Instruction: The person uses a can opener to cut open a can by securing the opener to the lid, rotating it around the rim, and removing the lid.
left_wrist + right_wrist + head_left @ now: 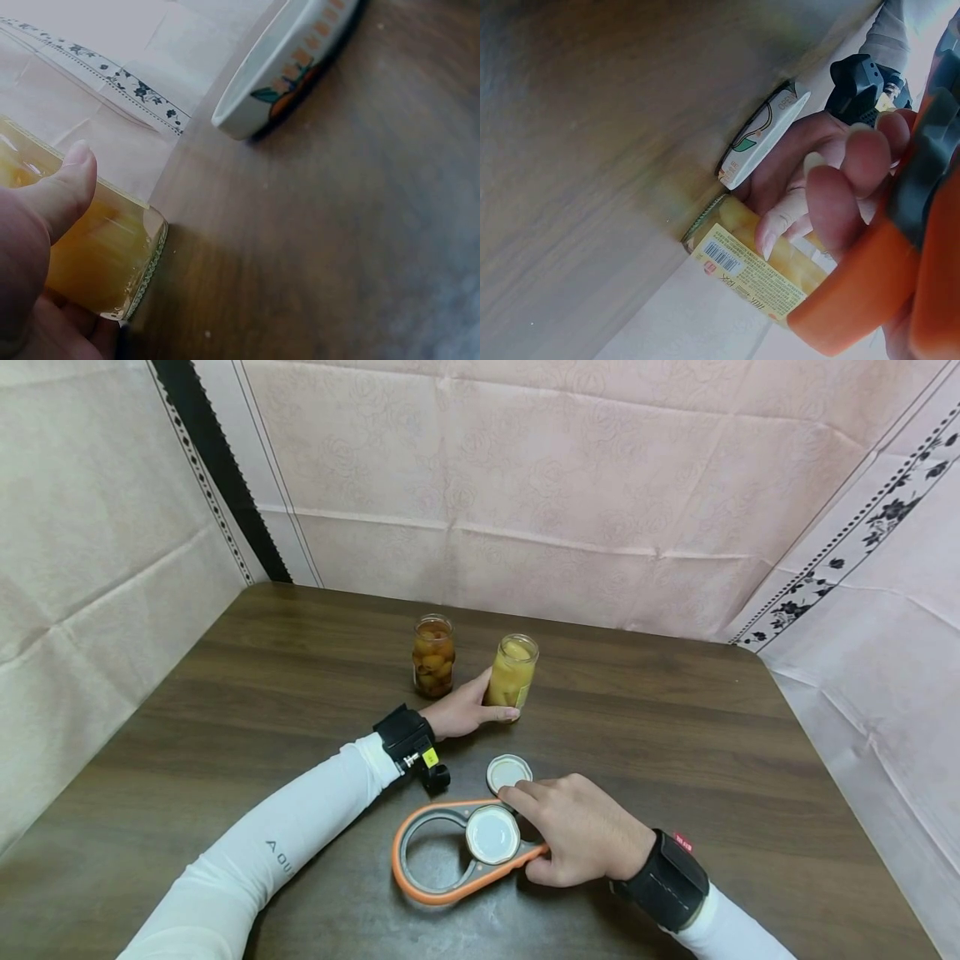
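The yellow-fruit jar [512, 672] stands open on the far middle of the counter [675, 718], just right of a second, darker jar [433, 656]. It is steadied by the left hand [461, 710], whose thumb and fingers are curled round its lower body; in the left wrist view the thumb is laid flat on the glass.

Nearer, the orange jar opener [450, 852] lies flat on the counter with a white lid [492, 834] seated in its smaller ring. The opener's handle is gripped by the right hand [581, 839], its fingers curled round the orange rim, as the right wrist view shows, while the forefinger reaches forward to touch a second lid [509, 772] lying just beyond the tool.

The step in hand is judged to be the setting down of opener and lid. It is done well if the tool is kept flat and low, so that the seated lid is not tipped out, and if the loose lid is not nudged toward the jar. The jar should be held firmly at its base and kept upright, since it is uncapped and appears nearly full. The opener is best released only when it rests fully on the counter.
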Available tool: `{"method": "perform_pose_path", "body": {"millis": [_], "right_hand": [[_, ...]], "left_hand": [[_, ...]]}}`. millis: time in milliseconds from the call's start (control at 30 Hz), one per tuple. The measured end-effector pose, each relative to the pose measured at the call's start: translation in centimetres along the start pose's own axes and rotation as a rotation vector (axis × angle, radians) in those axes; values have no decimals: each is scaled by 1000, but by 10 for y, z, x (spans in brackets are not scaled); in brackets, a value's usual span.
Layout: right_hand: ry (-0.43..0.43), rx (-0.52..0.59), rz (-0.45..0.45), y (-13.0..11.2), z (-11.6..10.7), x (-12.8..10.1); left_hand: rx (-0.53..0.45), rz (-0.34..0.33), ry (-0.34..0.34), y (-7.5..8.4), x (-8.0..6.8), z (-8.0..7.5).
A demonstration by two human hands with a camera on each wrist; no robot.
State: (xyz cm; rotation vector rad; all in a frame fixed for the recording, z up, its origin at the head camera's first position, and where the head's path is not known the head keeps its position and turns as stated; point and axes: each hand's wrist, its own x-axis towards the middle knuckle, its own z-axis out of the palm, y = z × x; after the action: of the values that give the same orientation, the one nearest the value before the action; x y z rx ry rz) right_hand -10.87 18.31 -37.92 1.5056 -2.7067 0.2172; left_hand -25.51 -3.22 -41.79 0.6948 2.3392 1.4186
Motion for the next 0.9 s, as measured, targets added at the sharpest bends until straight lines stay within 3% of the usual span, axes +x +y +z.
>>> {"method": "perform_pose_path", "body": {"millis": [900], "right_hand": [[-4, -16, -8, 0, 0, 0]], "left_hand": [[6, 58, 4, -3, 4, 1]]}}
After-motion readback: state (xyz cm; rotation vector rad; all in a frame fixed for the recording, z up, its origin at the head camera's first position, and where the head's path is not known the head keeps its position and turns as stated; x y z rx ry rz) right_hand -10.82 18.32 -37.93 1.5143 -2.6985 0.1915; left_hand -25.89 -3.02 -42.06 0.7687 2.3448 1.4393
